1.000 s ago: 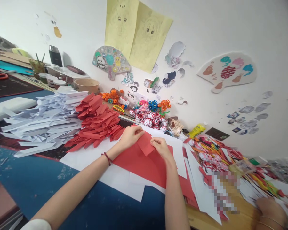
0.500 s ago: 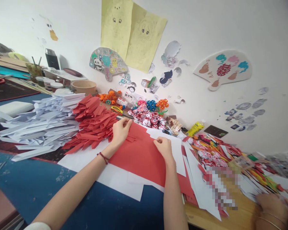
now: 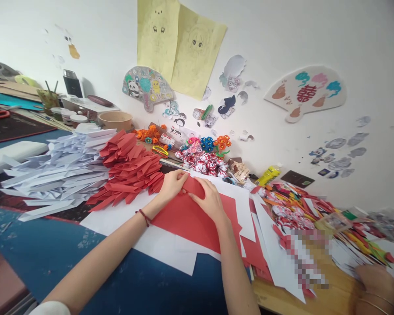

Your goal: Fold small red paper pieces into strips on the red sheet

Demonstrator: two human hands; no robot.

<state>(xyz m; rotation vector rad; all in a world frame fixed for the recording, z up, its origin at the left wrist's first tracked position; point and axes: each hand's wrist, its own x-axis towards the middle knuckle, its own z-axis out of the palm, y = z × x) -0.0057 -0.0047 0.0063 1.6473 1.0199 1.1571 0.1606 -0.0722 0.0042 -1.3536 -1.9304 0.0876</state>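
Between my fingertips is a small piece of red paper (image 3: 195, 187), held up just above a large red sheet (image 3: 187, 225). My left hand (image 3: 172, 186) pinches its left end, thumb and fingers together. From the right, my right hand (image 3: 210, 200) grips the same piece, with the thumb below and the fingers along its upper edge. The fingers partly hide the piece, so its folds cannot be made out. White sheets (image 3: 170, 253) stick out from under the red sheet. Left of my left hand lies a heap of folded red paper strips (image 3: 128, 168).
Folded white strips (image 3: 65, 164) are heaped at the left. Red-and-white paper flowers (image 3: 206, 162) lie behind my hands, near yellow-handled scissors (image 3: 160, 151). At the right are colourful paper pieces (image 3: 292, 199) and another person's hand (image 3: 377, 280). A wall (image 3: 265, 39) stands behind.
My right hand has moved left towards my left hand, which shifted slightly right. Both hands now hold the small red piece between them; before, they were apart over the red sheet.
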